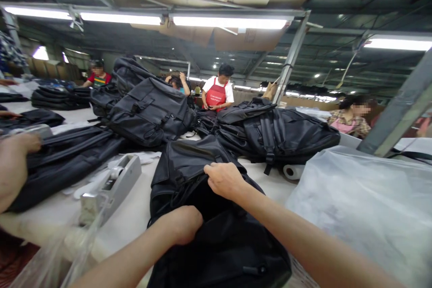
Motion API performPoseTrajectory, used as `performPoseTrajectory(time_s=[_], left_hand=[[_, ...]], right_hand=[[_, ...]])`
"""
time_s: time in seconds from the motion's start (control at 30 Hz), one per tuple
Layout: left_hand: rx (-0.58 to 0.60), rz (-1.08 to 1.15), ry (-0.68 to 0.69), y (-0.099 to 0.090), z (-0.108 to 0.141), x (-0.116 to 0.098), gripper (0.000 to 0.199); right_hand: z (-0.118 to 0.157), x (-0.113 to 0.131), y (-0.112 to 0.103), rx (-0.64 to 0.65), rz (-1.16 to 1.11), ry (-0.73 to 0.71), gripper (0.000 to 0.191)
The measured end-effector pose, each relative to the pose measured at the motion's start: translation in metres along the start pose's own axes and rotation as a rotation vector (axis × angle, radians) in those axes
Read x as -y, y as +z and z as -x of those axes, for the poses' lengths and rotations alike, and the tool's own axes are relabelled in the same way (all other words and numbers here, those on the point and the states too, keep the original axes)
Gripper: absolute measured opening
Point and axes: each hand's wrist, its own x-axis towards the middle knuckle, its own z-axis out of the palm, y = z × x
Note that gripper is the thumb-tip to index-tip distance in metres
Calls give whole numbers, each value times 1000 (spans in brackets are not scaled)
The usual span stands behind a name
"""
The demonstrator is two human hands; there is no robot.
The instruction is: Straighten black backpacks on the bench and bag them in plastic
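Observation:
A black backpack lies on the white table right in front of me, its top gaping open and dark inside. My right hand is closed in a pinch on the upper edge of the opening. Lower and to the left, my left hand is bent down at the near side of the opening; its fingers are hidden by the hand itself and the bag.
A tape dispenser stands left of the backpack. Piled black bags lie behind, more bags behind right. Clear plastic covers the right side. Another person's arm reaches in at left. People stand farther back.

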Motion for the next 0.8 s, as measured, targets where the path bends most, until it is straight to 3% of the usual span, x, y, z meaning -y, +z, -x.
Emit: performPoseTrajectory(time_s=[0.1, 0.27, 0.37, 0.47, 0.53, 0.6, 0.67, 0.8], left_hand=[[-33, 136, -78, 1, 5, -1, 40], [-239, 272, -236, 23, -2, 5, 56], [-429, 466, -193, 33, -17, 17, 58], [-575, 745, -149, 31, -32, 30, 47], [-607, 877, -161, 23, -37, 37, 39], [-638, 944, -174, 13, -38, 42, 34], [-662, 967, -236, 2, -36, 44, 41], [-703, 975, -340, -9, -35, 44, 53]], right_hand=[[5, -1, 11, 33, -19, -13, 17], [7, -5, 24, 1, -24, -5, 16], [6, -8, 29, -19, -25, -5, 14], [11, -9, 30, -43, -22, 1, 14], [18, -6, 28, -105, -4, -86, 18], [26, 1, 26, -116, -11, -270, 26], [29, 10, 28, 2, -71, -379, 28], [13, 27, 31, 276, -198, -100, 21]])
